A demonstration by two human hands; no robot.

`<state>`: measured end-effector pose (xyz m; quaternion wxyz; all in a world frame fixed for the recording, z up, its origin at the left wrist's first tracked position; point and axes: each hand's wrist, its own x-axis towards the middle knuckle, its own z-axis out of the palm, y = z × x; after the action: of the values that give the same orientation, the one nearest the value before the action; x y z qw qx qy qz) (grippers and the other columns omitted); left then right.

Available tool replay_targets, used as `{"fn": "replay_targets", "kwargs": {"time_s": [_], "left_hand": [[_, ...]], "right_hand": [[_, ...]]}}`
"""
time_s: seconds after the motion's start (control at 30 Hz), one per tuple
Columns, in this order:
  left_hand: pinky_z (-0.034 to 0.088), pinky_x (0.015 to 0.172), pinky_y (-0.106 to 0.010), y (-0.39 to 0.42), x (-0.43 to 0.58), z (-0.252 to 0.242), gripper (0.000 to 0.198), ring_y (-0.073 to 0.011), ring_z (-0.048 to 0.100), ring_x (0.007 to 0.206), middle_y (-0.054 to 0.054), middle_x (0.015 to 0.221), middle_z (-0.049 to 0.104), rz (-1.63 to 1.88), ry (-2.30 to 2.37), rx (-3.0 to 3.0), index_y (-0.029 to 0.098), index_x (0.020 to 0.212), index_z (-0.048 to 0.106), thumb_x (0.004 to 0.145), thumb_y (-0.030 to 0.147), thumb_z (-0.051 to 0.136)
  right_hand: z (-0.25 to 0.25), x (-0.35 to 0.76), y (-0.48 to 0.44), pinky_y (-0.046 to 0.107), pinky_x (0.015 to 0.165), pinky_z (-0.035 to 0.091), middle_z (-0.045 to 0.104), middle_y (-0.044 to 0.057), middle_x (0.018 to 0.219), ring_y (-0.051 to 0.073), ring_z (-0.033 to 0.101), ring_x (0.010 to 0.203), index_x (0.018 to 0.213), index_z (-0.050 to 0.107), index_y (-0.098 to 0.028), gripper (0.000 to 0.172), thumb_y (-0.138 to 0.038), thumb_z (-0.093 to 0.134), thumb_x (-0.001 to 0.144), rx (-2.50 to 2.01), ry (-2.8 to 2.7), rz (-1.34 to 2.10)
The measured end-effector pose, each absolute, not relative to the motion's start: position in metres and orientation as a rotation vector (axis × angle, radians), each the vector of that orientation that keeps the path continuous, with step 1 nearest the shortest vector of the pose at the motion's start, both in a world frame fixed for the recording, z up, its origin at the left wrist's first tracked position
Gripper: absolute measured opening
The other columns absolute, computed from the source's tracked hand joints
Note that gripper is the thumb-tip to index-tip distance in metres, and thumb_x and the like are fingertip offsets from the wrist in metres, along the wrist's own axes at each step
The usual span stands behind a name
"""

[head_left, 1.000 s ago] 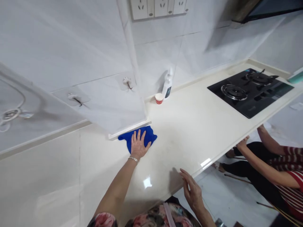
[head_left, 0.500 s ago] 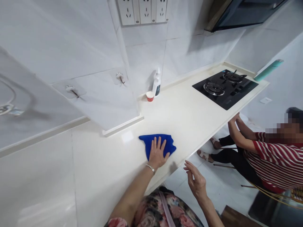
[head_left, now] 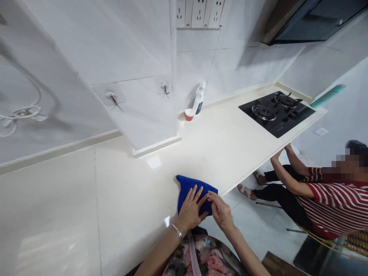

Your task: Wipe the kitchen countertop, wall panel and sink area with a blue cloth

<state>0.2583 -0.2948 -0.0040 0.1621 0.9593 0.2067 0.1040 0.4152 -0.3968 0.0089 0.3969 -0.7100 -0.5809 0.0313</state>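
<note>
A blue cloth (head_left: pixel 187 187) lies at the near edge of the cream countertop (head_left: pixel 230 145). My left hand (head_left: pixel 191 209) rests flat on the cloth with its fingers stretched out. My right hand (head_left: pixel 220 212) is at the cloth's right corner, its fingertips pinching the edge where the counter ends.
A small red-and-white cup (head_left: pixel 189 114) and a white spray bottle (head_left: pixel 198 102) stand by the tiled wall. A black gas hob (head_left: pixel 276 112) sits at the far right. Another person in a red striped top (head_left: pixel 336 203) crouches below the counter edge, reaching under it. Wall hooks (head_left: pixel 110 96) and sockets (head_left: pixel 199 11) sit above.
My left hand has dragged the blue cloth from the wall corner toward the near counter edge. My right hand came up from the air and took the cloth's corner.
</note>
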Motion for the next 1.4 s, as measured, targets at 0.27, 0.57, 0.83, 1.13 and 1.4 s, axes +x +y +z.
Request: {"fn": "replay_targets", "kwargs": {"time_s": [0.27,0.57,0.83,1.13,1.4], "left_hand": [[0.037,0.122,-0.055,-0.295,0.184,-0.011,0.074,-0.0339,0.018,0.157,-0.005,0.169,0.023,0.340,0.842,2.836,0.026,0.159,0.030,0.095,0.050,0.058],[0.046,0.114,-0.056,-0.292,0.085,-0.021,0.081,-0.0346,0.022,0.156,-0.010,0.166,0.031,0.470,1.199,2.931,0.021,0.162,0.020,0.093,0.044,0.055],[0.042,0.114,-0.060,-0.292,0.083,-0.023,0.086,-0.0418,0.020,0.155,-0.016,0.166,0.028,0.484,1.177,2.992,0.015,0.162,0.018,0.089,0.039,0.057],[0.031,0.121,-0.058,-0.277,0.166,-0.016,0.076,-0.0423,0.014,0.156,-0.016,0.169,0.020,0.482,0.862,2.969,0.014,0.157,0.036,0.088,0.039,0.060],[0.024,0.126,-0.056,-0.264,0.255,-0.018,0.077,-0.0379,0.009,0.158,-0.011,0.170,0.017,0.374,0.524,2.873,0.025,0.161,0.025,0.093,0.039,0.058]], "right_hand": [[0.003,0.357,-0.355,0.028,0.096,0.060,0.073,0.008,0.125,0.016,0.069,0.113,0.121,0.069,-0.023,0.041,-0.009,0.045,0.090,-1.731,-1.720,0.211],[0.003,0.268,-0.302,0.034,0.099,0.056,0.068,0.010,0.129,0.020,0.065,0.109,0.120,0.064,-0.019,0.041,-0.010,0.055,0.081,-1.570,-2.103,0.461],[-0.009,0.270,-0.311,0.035,0.106,0.053,0.064,0.012,0.135,0.020,0.060,0.123,0.131,0.058,-0.018,0.045,-0.012,0.051,0.087,-1.432,-1.954,0.531],[-0.011,0.327,-0.336,0.041,0.104,0.057,0.065,0.012,0.133,0.021,0.062,0.121,0.132,0.059,-0.022,0.045,-0.009,0.045,0.091,-1.658,-1.579,0.318],[-0.033,0.382,-0.369,0.047,0.109,0.053,0.061,0.013,0.140,0.023,0.058,0.130,0.138,0.057,-0.022,0.047,-0.013,0.041,0.095,-1.956,-1.325,0.078]]}}
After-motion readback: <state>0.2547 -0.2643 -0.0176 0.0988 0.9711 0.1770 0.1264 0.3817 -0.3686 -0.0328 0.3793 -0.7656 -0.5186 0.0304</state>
